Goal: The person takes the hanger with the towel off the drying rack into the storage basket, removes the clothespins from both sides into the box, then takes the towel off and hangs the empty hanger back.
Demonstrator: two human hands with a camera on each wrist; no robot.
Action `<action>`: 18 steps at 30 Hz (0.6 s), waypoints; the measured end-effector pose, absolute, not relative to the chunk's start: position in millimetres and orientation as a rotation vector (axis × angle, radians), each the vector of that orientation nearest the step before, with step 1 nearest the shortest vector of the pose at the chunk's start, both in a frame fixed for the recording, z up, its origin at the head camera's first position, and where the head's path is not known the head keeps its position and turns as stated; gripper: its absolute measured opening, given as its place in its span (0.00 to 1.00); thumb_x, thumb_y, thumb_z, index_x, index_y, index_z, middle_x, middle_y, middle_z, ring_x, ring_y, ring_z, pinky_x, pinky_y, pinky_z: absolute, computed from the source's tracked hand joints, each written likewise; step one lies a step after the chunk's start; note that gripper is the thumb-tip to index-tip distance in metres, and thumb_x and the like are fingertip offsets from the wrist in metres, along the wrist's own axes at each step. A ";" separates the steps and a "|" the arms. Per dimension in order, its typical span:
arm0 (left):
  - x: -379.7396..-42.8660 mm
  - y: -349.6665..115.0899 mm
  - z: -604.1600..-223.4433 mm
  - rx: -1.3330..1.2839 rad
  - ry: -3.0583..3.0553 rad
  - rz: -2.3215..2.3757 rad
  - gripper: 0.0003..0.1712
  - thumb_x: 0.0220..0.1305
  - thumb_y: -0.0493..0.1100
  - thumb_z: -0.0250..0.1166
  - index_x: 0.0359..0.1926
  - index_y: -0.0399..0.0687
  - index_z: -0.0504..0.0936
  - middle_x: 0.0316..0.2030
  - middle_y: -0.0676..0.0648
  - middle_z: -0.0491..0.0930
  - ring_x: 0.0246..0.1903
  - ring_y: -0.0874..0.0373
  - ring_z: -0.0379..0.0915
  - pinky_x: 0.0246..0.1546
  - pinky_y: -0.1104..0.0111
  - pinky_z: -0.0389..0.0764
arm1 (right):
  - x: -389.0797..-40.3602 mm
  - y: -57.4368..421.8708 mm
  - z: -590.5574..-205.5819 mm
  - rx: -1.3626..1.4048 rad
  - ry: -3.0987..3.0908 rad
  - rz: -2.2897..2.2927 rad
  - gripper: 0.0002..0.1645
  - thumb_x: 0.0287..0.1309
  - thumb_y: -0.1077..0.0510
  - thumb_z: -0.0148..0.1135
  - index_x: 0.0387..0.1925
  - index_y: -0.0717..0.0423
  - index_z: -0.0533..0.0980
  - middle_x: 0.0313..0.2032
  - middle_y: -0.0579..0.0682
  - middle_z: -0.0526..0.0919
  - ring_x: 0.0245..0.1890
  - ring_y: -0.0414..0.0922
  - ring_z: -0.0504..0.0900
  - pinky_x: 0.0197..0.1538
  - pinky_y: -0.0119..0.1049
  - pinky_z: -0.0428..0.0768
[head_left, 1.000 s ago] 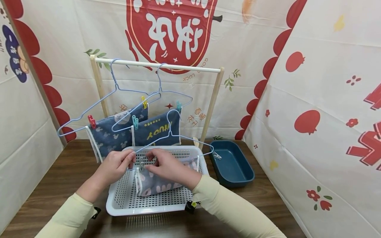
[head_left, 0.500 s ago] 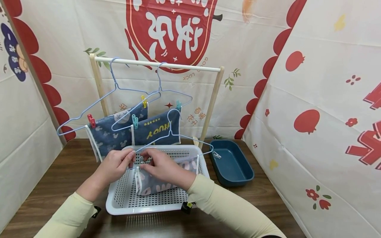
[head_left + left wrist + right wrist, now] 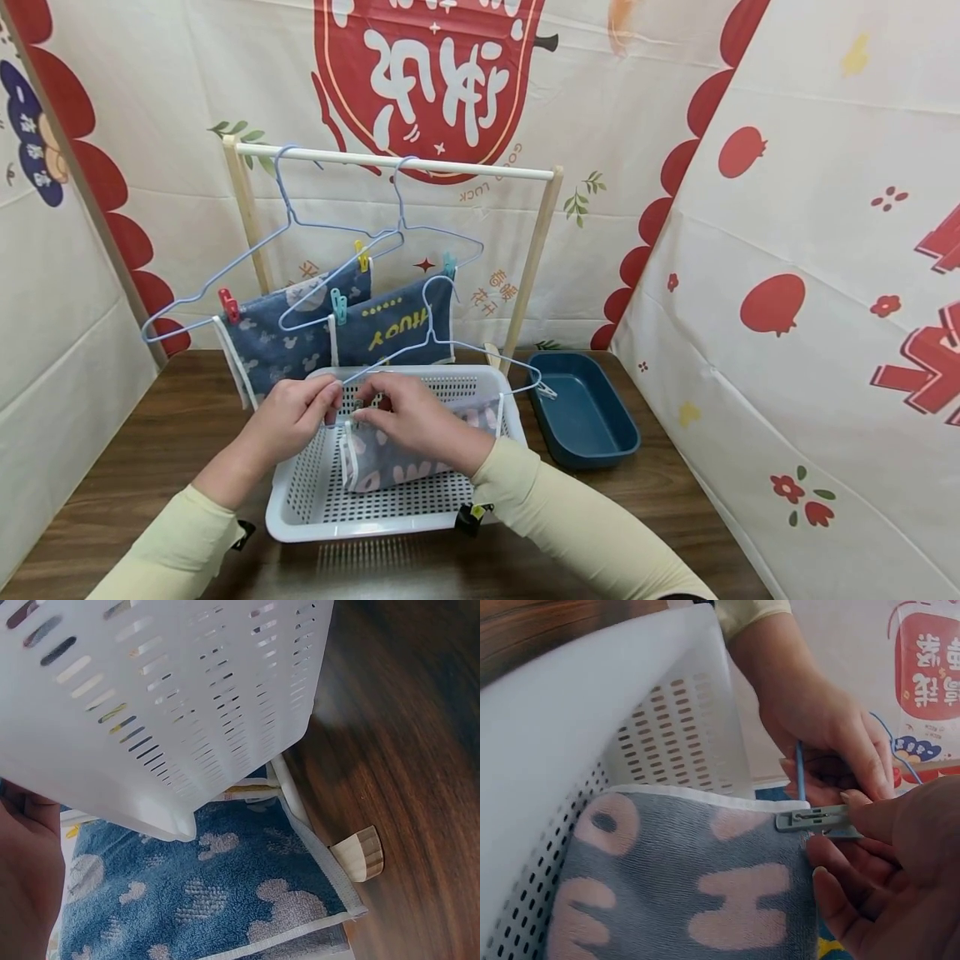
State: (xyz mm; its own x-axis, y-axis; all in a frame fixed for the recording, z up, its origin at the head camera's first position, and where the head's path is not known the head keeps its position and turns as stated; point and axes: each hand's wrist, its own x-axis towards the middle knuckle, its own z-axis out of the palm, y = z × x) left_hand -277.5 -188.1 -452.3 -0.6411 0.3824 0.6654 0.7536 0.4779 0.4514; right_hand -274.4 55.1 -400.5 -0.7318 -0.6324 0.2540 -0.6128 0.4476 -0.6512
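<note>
My left hand holds the left end of a blue wire hanger above the white basket. A grey towel with pink letters hangs at the hanger's lower bar. With thumb and fingers, my right hand pinches a grey-green clothespin at the towel's white-edged top corner, next to the blue wire. Part of this clothespin is covered by my fingers in the head view. Only an edge of the left hand shows in the left wrist view.
Beneath stands the white perforated basket. Behind it, a wooden rack carries two hangers with blue towels on clothespins. To the right sits a dark blue tub, a pale clothespin near its left edge.
My right hand has shifted slightly left, and its thumb and fingers have closed in on the clothespin. The left hand has stayed on the hanger.
</note>
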 end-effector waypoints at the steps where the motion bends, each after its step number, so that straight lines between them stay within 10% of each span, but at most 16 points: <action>1: -277.4 -188.0 -452.4 -0.940 -2.248 -1.030 0.17 0.80 0.29 0.63 0.35 0.55 0.79 0.24 0.62 0.75 0.23 0.69 0.69 0.25 0.71 0.77 | -274.4 55.4 -399.5 -1.152 2.647 -1.190 0.06 0.75 0.58 0.73 0.50 0.52 0.85 0.44 0.42 0.87 0.35 0.36 0.81 0.37 0.28 0.81; 18: -278.7 -187.4 -453.6 -0.951 -2.237 -1.034 0.14 0.79 0.29 0.64 0.35 0.49 0.81 0.24 0.61 0.75 0.24 0.68 0.71 0.27 0.71 0.79 | -273.7 59.6 -397.2 -1.198 2.682 -1.345 0.01 0.75 0.60 0.73 0.42 0.54 0.86 0.38 0.43 0.86 0.33 0.36 0.78 0.36 0.28 0.78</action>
